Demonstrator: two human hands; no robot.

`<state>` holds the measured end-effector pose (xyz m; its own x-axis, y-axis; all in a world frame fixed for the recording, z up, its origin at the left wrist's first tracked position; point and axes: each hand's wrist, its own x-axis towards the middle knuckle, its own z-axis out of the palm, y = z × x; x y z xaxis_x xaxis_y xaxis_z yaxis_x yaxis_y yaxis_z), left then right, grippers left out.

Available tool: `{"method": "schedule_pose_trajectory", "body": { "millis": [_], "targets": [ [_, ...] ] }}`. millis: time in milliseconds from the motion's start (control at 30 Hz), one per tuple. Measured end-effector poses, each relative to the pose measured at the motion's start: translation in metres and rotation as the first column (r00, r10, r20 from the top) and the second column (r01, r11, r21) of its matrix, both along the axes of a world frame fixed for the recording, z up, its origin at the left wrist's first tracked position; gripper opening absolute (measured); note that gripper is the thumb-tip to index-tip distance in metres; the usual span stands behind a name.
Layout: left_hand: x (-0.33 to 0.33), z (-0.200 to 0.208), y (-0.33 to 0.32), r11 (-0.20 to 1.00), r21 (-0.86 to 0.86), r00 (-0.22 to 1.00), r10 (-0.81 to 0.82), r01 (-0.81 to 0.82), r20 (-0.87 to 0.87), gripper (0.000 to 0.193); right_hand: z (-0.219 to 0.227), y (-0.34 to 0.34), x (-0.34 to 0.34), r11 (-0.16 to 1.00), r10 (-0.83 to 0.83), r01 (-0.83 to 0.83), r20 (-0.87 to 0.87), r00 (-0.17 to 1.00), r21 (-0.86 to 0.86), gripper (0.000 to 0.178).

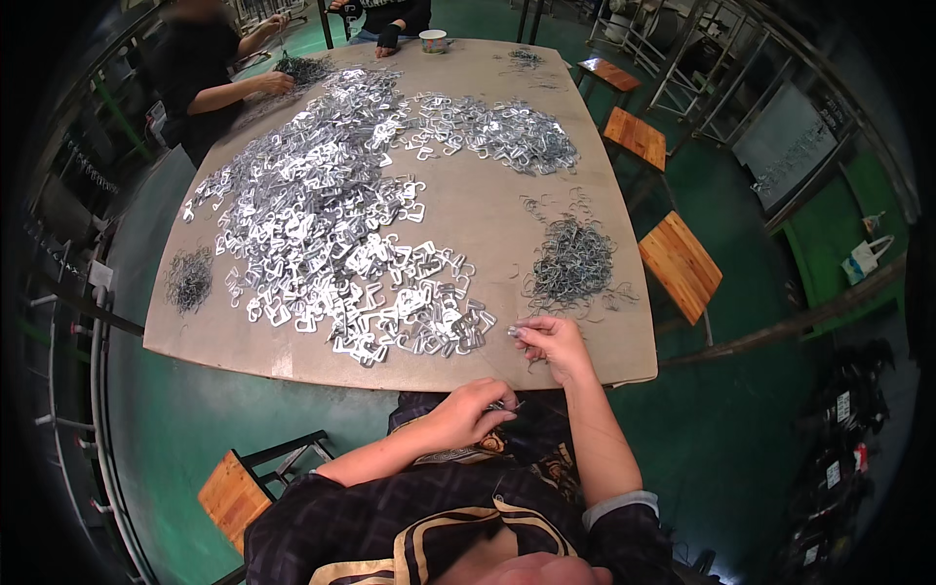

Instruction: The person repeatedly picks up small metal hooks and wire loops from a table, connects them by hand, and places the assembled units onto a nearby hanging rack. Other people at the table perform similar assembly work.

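Note:
My right hand is over the near edge of the table, its thumb and fingers pinched on a small shiny metal piece. Closer to my body, my left hand is curled just off the table edge, over my lap. Thin dark ends show at its fingertips, but what it holds is too small to name. Left of my right hand spreads a large heap of flat silver bent-metal clips. Beyond that hand lies a pile of thin grey wire hooks.
The brown-topped table carries another clip heap and a small wire pile. A person in black handles wire pieces at the far left; another sits at the far edge near a cup. Wooden stools line the right side.

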<state>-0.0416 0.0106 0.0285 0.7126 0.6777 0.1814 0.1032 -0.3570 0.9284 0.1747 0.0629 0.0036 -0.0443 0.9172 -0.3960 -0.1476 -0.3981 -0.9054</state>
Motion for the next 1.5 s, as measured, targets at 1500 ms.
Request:
{"method": "schedule_pose_trajectory", "body": {
  "millis": [1500],
  "targets": [
    [0.079,-0.054,0.097,0.709,0.705,0.756,0.475,-0.025,-0.451,0.012,0.027,-0.136,-0.018,0.722,-0.581,0.206,0.417,0.699,0.661,0.016]
  ]
}}
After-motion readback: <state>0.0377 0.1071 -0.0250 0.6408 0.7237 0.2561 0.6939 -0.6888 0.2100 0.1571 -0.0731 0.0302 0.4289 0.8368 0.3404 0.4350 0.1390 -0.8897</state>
